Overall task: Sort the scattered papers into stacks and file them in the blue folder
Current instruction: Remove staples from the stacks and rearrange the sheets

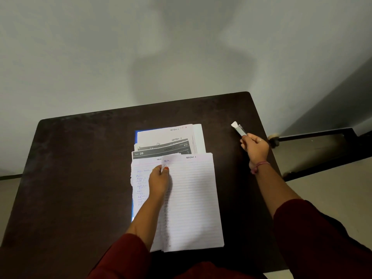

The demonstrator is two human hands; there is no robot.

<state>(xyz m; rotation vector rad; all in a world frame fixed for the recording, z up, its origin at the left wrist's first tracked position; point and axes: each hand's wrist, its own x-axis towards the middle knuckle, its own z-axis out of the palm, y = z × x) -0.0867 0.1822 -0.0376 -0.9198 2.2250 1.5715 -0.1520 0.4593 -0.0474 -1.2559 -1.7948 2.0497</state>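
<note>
Item: papers (191,198), stacked mid-table (80,178) on the blue folder (136,135), long axis running away from us. Our left hand (159,182) pinches a small slip atop them. Our right hand (254,148), nearer the right edge, grips a clip (238,128).

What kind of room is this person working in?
Probably a plain room at home or in an office: a dark wooden table against a bare pale wall, bearing only lined papers stacked on a blue folder.
</note>
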